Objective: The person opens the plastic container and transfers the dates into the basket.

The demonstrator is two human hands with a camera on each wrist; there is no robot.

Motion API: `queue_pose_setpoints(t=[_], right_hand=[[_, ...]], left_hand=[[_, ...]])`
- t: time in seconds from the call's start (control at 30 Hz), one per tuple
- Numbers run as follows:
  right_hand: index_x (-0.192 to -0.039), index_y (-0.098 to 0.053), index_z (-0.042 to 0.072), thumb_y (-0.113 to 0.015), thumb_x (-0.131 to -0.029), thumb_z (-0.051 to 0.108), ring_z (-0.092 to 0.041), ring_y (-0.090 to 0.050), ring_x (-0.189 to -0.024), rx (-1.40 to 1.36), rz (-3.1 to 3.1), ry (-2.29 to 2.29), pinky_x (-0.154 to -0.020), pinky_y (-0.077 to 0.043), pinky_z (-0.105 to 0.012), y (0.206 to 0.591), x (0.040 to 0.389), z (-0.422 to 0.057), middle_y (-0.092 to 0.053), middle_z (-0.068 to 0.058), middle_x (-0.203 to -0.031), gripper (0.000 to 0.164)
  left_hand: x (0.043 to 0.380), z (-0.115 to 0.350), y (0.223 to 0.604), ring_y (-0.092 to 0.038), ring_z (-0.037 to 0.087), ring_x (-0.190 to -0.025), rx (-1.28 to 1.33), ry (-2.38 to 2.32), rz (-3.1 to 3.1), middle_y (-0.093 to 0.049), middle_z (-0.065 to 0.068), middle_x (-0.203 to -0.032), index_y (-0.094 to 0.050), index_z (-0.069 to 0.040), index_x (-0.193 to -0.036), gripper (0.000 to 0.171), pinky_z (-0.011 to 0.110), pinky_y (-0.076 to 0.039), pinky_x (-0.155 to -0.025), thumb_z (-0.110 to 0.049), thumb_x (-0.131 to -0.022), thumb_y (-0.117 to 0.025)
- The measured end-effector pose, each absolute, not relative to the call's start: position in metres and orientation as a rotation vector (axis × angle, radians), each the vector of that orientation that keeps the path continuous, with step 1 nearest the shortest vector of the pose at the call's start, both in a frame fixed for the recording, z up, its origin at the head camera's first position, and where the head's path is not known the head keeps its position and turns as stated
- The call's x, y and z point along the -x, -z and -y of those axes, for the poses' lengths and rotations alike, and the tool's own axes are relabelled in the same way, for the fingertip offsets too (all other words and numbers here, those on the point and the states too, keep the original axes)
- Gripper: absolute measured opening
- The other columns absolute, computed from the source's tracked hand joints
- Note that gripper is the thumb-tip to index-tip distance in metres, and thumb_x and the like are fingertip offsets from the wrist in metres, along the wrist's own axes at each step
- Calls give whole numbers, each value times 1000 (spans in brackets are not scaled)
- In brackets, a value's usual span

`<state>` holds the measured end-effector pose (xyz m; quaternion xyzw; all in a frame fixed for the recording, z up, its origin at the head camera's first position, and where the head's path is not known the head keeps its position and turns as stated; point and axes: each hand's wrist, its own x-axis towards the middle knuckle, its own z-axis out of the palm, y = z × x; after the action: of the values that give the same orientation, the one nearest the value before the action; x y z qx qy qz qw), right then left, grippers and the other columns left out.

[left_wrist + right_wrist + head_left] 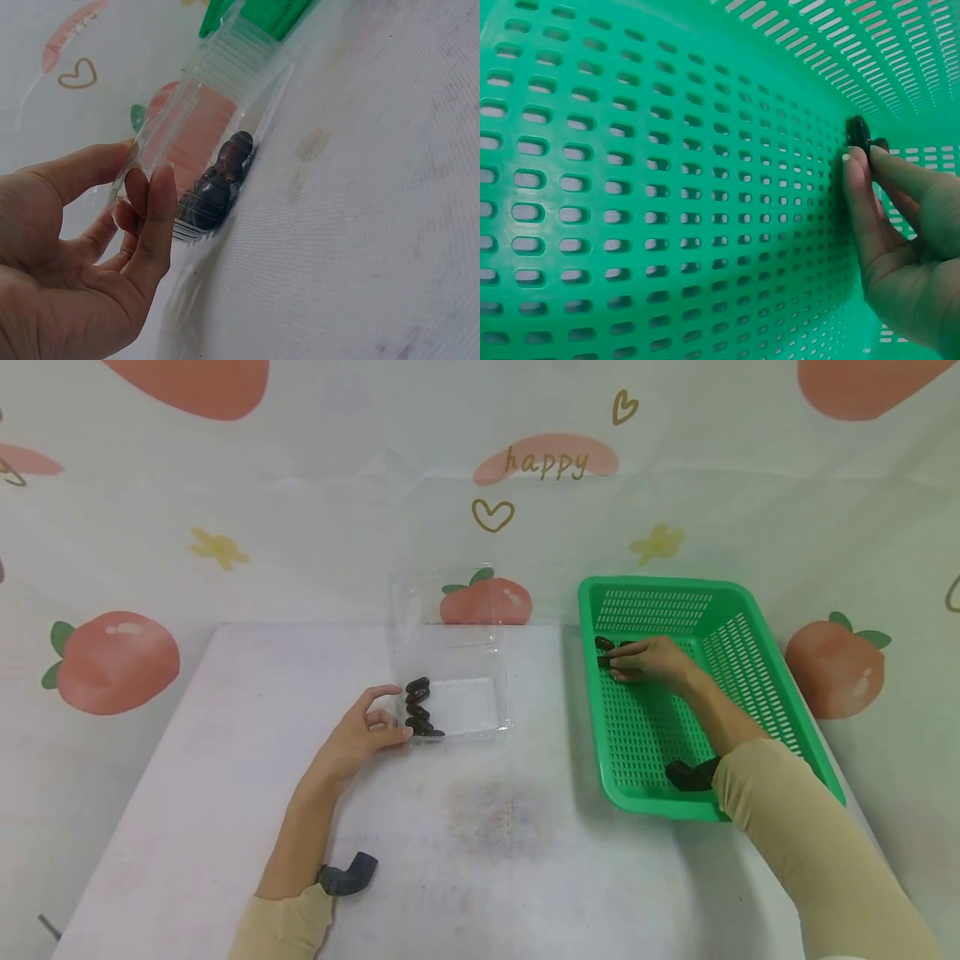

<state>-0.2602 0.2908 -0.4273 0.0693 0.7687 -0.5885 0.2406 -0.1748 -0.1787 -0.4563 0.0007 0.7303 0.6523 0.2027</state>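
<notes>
A clear plastic box (468,706) with its lid (442,602) raised stands on the table. Several dark brown, glossy dates (417,712) lie along its left side. My left hand (363,732) grips the box's left wall; in the left wrist view the thumb and fingers pinch its rim (120,176). My right hand (652,660) reaches into a green basket (645,802) at its far left corner. There, thumb and fingertips pinch a dark date (603,662), partly hidden by the fingers. Another date (604,643) lies just beyond it.
The white table (480,877) bears a faint brownish stain between the box and its near edge. A patterned cloth (360,510) hangs behind the table. Dark curved pieces (351,874) sit at both wrists, the right one above the basket.
</notes>
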Motion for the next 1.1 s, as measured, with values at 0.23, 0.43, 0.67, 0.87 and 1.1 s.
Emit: queue_pose_setpoints(t=[0.23, 0.43, 0.67, 0.87, 1.1], right_hand=[[-141, -45, -12, -55, -102, 7, -9, -72, -83, -217, -2099, 1591, -85, -57, -30, 423, 261, -298, -73, -3, -95, 44], [-141, -41, -15, -56, -102, 9, -10, -72, -81, -198, -2099, 1644, -81, -58, -29, 415, 259, -304, -74, -3, -88, 48], [-140, -44, -14, -58, -102, 14, -13, -72, -88, -145, -2154, 1696, -86, -57, -34, 398, 254, -304, -75, -4, -97, 50], [-141, -44, -12, -59, -101, 16, -12, -72, -92, -118, -2194, 1749, -85, -57, -35, 384, 249, -297, -74, -3, -102, 51], [-141, -47, -9, -61, -100, 19, -12, -71, -96, -65, -2211, 1800, -85, -57, -29, 373, 238, -283, -73, -1, -110, 51]], left_hand=[[176, 178, 456, -68, 30, -87, 1, -1821, -2035, -49, 0, -76, -34, -15, -150, 75, 34, -56, -86, -8, -88, -76], [176, 177, 456, -68, 29, -86, -5, -1833, -2028, -49, 0, -76, -33, -13, -150, 75, 35, -57, -85, -5, -88, -75], [176, 177, 456, -68, 28, -85, -9, -1836, -2025, -48, 1, -75, -33, -13, -150, 75, 34, -57, -85, -5, -88, -75], [176, 177, 455, -69, 27, -84, -4, -1834, -2029, -48, 0, -74, -33, -14, -150, 75, 33, -57, -84, -6, -88, -75], [175, 178, 455, -69, 27, -83, 6, -1836, -2025, -48, 0, -74, -34, -14, -149, 75, 33, -57, -84, -4, -88, -75]])
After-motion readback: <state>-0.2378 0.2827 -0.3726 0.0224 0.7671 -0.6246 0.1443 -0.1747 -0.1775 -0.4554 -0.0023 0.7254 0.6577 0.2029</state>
